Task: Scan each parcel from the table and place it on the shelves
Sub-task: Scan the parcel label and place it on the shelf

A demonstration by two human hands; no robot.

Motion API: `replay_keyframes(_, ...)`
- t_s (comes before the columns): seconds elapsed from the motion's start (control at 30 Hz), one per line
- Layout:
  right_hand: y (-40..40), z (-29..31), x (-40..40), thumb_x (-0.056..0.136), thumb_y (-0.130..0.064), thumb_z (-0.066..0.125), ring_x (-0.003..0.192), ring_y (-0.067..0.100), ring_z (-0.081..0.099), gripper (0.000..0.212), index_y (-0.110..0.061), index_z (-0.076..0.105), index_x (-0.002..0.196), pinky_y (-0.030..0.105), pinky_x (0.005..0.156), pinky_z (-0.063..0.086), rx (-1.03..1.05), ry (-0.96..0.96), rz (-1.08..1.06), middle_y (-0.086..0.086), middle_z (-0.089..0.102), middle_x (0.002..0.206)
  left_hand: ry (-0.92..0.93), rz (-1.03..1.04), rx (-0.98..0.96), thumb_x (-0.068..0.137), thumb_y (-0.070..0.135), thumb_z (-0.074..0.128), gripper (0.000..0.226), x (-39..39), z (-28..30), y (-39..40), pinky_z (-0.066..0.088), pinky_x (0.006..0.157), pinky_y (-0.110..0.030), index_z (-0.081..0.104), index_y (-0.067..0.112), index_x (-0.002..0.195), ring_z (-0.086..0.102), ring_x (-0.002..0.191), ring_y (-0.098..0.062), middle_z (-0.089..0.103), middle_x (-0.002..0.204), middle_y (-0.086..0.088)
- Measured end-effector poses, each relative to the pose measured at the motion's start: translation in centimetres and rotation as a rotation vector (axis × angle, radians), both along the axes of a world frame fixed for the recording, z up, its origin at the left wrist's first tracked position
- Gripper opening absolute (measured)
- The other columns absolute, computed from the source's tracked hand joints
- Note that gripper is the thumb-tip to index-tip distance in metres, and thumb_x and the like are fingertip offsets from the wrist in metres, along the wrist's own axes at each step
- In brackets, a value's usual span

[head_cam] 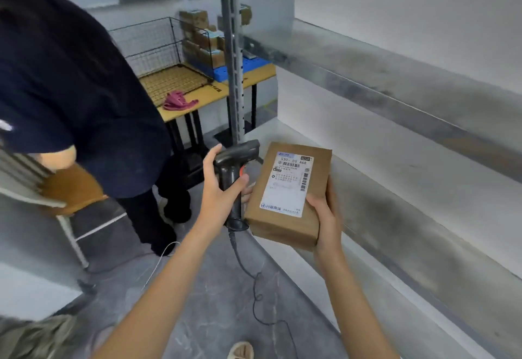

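In the head view, at centre frame, the right hand (pixel 324 211) grips the lower right corner of a brown parcel (pixel 288 197), fingers curled under its near edge, white label up. Touching the parcel's left edge, the left hand (pixel 223 189) wraps the handle of a dark barcode scanner (pixel 234 166), thumb across the front; its cable (pixel 254 282) trails down over the grey floor. The parcel hangs just over the front lip of the white shelves (pixel 395 144), whose boards run bare to the right edge. At upper left a person in dark clothes (pixel 70 90) stands close, narrowing the aisle. Behind, a table (pixel 203 96) carries a wire basket (pixel 161 56) and stacked boxes (pixel 200 39).
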State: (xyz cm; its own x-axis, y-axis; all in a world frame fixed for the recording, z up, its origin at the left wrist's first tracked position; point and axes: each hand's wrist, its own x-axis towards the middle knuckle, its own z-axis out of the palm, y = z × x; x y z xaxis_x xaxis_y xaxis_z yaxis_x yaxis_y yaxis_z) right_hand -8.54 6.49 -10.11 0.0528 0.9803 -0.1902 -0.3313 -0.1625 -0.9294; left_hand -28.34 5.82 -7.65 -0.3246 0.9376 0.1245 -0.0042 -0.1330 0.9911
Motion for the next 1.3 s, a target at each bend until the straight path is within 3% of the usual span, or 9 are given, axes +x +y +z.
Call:
replay_keyframes(0.13,2.5,1.2,-5.5,0.063,-0.045,0.078,0.104,0.021,0.073,0.087,-0.053,0.046,0.143,0.037,0.078,0.061,0.021,-0.005,0.102,-0.01,0.07,0.126,-0.011,0.171,0.045,0.095,0.007,0.07,0.071,-5.2,0.5,0.0,0.048,0.108,-0.052,0.032,0.036,0.149,0.051,0.136,-0.027,0.037,0.153,0.007)
replay_keyframes(0.23,4.4,2.2,-9.9,0.07,-0.036,0.075,0.1,0.018,0.074,0.079,-0.051,0.048,0.142,0.029,0.07,0.06,0.037,0.005,0.132,-0.012,0.072,0.121,-0.078,0.237,0.13,0.096,0.001,0.066,0.069,-8.6,1.2,0.7,0.06,0.081,-0.025,0.034,0.035,0.147,0.061,0.121,-0.003,0.033,0.152,0.001)
replay_keyframes(0.3,5.6,3.2,-12.8,0.072,-0.034,0.074,0.1,0.018,0.074,0.077,-0.049,0.048,0.143,0.029,0.07,0.06,0.058,0.003,0.148,-0.011,0.072,0.121,-0.053,0.29,0.165,0.095,0.001,0.066,0.071,-11.1,1.8,1.5,0.058,0.079,-0.018,0.032,0.032,0.15,0.054,0.126,0.004,0.031,0.154,0.002)
replay_keyframes(0.47,8.7,6.2,-17.5,0.072,-0.036,0.074,0.105,0.019,0.072,0.074,-0.055,0.049,0.139,0.034,0.078,0.061,0.124,0.007,0.093,-0.013,0.071,0.121,-0.106,0.268,0.222,0.095,0.006,0.069,0.073,-16.0,3.5,5.0,0.059,0.092,-0.036,0.034,0.047,0.143,0.056,0.131,-0.029,0.038,0.149,0.013)
replay_keyframes(0.67,12.1,12.2,-19.0,0.072,-0.036,0.071,0.104,0.022,0.072,0.072,-0.056,0.049,0.137,0.04,0.08,0.061,0.192,0.079,0.014,-0.011,0.072,0.121,0.003,0.272,0.281,0.093,0.014,0.073,0.075,-17.7,7.3,10.2,0.031,0.121,-0.035,0.03,0.038,0.15,0.037,0.138,0.002,0.036,0.148,0.021)
replay_keyframes(0.8,14.3,16.4,-18.8,0.072,-0.035,0.07,0.107,0.024,0.071,0.077,-0.049,0.047,0.144,0.04,0.079,0.059,0.266,0.082,-0.085,-0.008,0.07,0.125,0.0,0.242,0.379,0.093,0.01,0.072,0.074,-17.0,10.2,13.7,0.028,0.115,-0.015,0.03,0.04,0.146,0.034,0.13,0.019,0.034,0.139,0.038)
replay_keyframes(0.93,16.1,18.5,-17.1,0.074,-0.034,0.07,0.106,0.022,0.072,0.072,-0.048,0.049,0.141,0.039,0.077,0.058,0.328,0.132,-0.192,-0.01,0.072,0.122,0.013,0.196,0.478,0.093,0.01,0.072,0.075,-15.3,11.8,16.4,0.03,0.118,-0.02,0.029,0.033,0.15,0.032,0.141,0.004,0.034,0.152,0.017)
replay_keyframes(1.1,19.0,20.5,-15.4,0.08,-0.035,0.069,0.113,0.023,0.069,0.062,-0.048,0.052,0.138,0.052,0.099,0.055,0.327,0.126,-0.275,-0.012,0.07,0.125,0.023,0.111,0.617,0.093,0.001,0.07,0.073,-12.3,13.1,19.6,0.04,0.104,-0.009,0.03,0.035,0.144,0.037,0.129,0.019,0.035,0.143,0.026)
replay_keyframes(1.3,21.8,21.7,-14.0,0.083,-0.061,0.068,0.118,0.002,0.063,0.065,-0.051,0.039,0.14,0.036,0.107,0.048,0.392,-0.169,-0.071,-0.021,0.062,0.134,0.006,0.158,0.653,0.093,0.0,0.069,0.071,-10.7,13.8,23.5,0.031,0.099,0.001,0.03,0.028,0.145,0.038,0.124,0.024,0.039,0.132,0.047)
